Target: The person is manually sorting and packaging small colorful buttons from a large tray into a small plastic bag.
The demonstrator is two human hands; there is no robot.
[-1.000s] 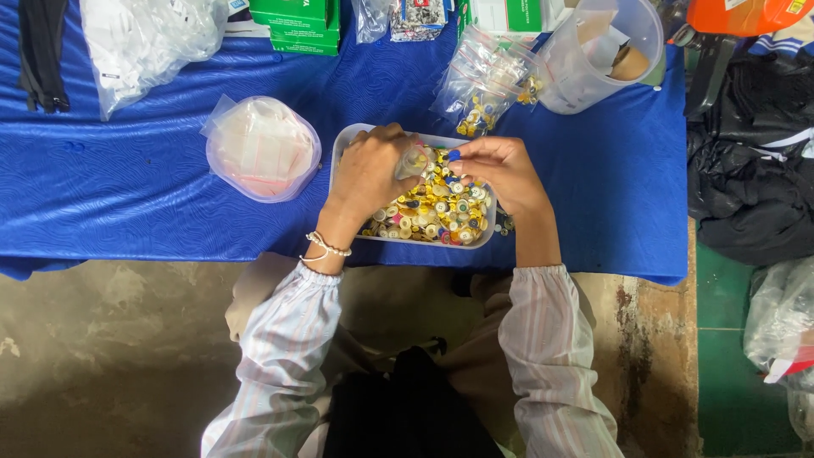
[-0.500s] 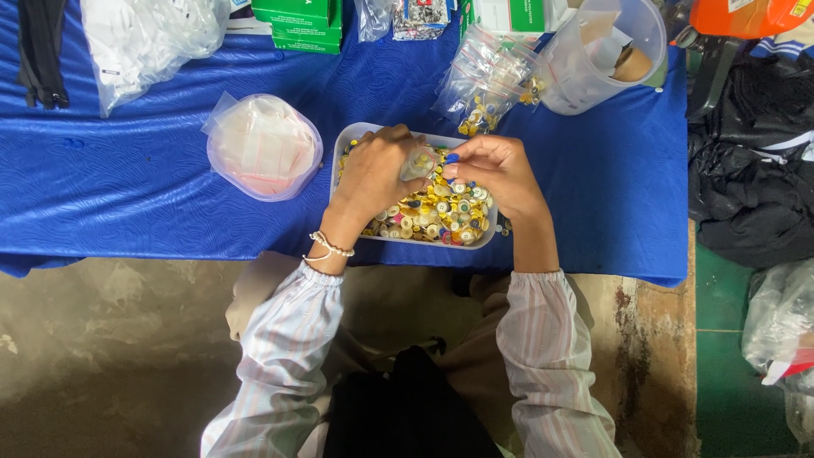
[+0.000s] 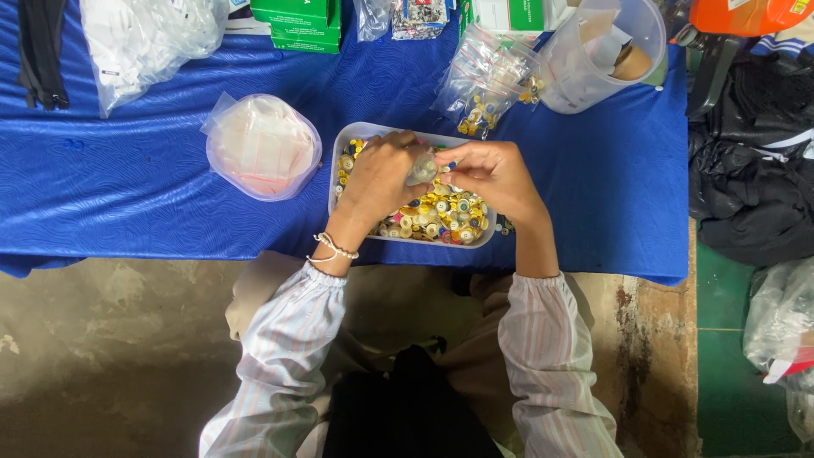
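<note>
Black strap (image 3: 42, 51): lay at the far left edge of the blue-covered surface (image 3: 127, 195).
Bag of white pieces (image 3: 153, 38): a clear sack, just right of the strap.
Round tub (image 3: 263, 146): clear, with folded plastic inside — well left of the tray.
Green boxes (image 3: 297, 21): stacked at the far edge.
Left hand (image 3: 381, 178): rested over the tray's left half, fingers curled shut on one side of a small clear bag (image 3: 421, 170).
Tray (image 3: 356, 136): a clear rectangular one near the front edge, full of small yellow, white and mixed-colour buttons (image 3: 437, 216).
Right hand (image 3: 496, 178): over the tray's right half, fingers pinched on the small clear bag's other side — the bag sat between both hands, just above the buttons.
Small packed bags (image 3: 487, 76): heaped behind the tray.
Clear jug (image 3: 606, 51): just right of that heap.
</note>
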